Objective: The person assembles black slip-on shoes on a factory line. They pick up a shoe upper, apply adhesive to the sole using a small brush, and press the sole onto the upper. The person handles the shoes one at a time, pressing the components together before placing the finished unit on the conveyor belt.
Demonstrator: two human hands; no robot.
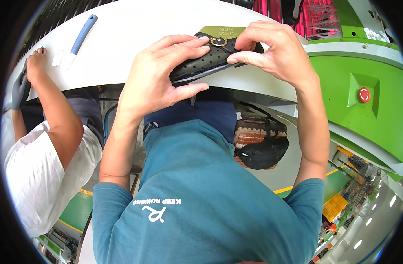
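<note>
Spreading its thumb wide from its fingers, the left hand (155,72) is resting its fingertips on the black shoe (197,64) at the upper centre of the frame; whether the thumb, lying below the sole, is touching it, I cannot tell. The right hand (274,53) is holding the shoe's upper right part, its thumb and forefinger standing narrow beside the strap with a round buckle (218,42). An olive-green piece (223,32) is showing behind the shoe, which is slanting down to the left near the front edge of the white table (122,48). A blue-handled tool (84,34) is lying at the upper left. At the far left, a co-worker's hand (36,66) is resting at the table. A green machine (333,83) with a red button (364,94) is standing at the right.
</note>
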